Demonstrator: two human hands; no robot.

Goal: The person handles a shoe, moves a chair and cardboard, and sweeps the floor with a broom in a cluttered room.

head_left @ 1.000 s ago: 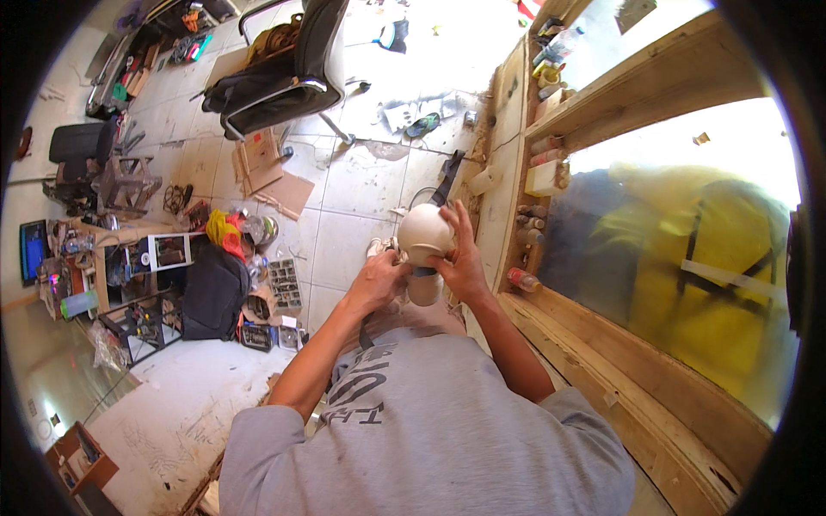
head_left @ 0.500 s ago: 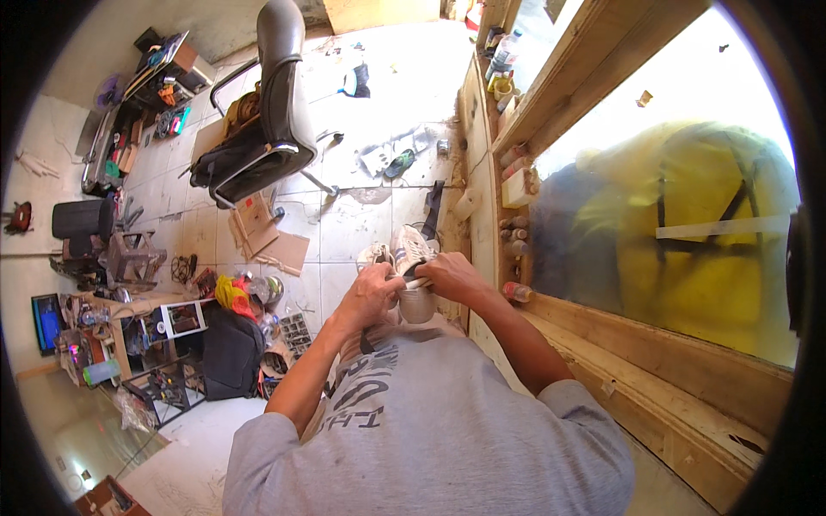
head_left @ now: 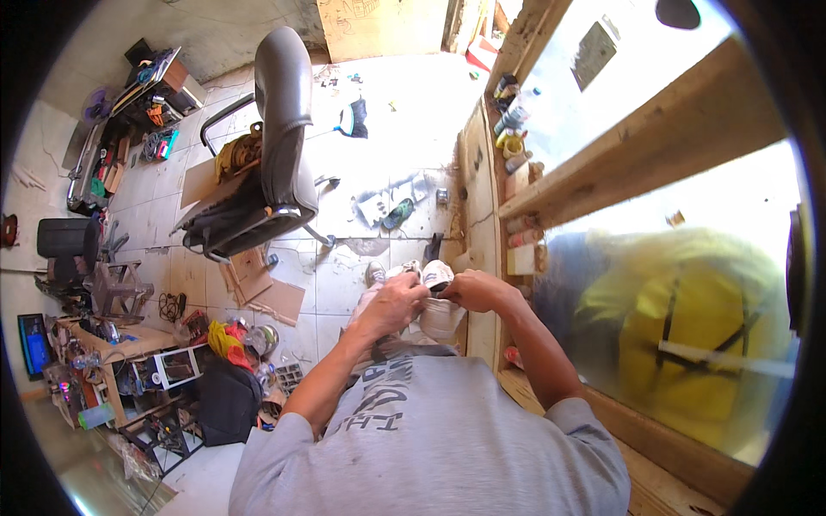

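Note:
I am bent forward, both arms reaching down to a white sneaker (head_left: pixel 437 273) with a dark opening. Behind it bulges pale, wrinkled cloth (head_left: pixel 440 319) that looks like a trouser leg. My left hand (head_left: pixel 401 303) lies on the left of the sneaker's opening, its fingers curled together. On the other side, my right hand (head_left: pixel 475 291) pinches near the same dark opening. What the fingertips of either hand hold is too small and hidden to make out. Another pale shoe (head_left: pixel 376 273) stands on the tiles, left of my left hand.
An office chair (head_left: pixel 284 138) stands ahead left, with cardboard (head_left: pixel 274 301) beneath it. A green shoe (head_left: pixel 398 213) lies beyond my feet. At left, a cluttered bench (head_left: pixel 129 353) and a black backpack (head_left: pixel 229 394). A wood-framed window (head_left: pixel 637 129) with bottles on its ledge runs along the right.
The view has shifted, so the room appears lower. My hands have drawn slightly apart at the sneaker, and the right one has moved to the right.

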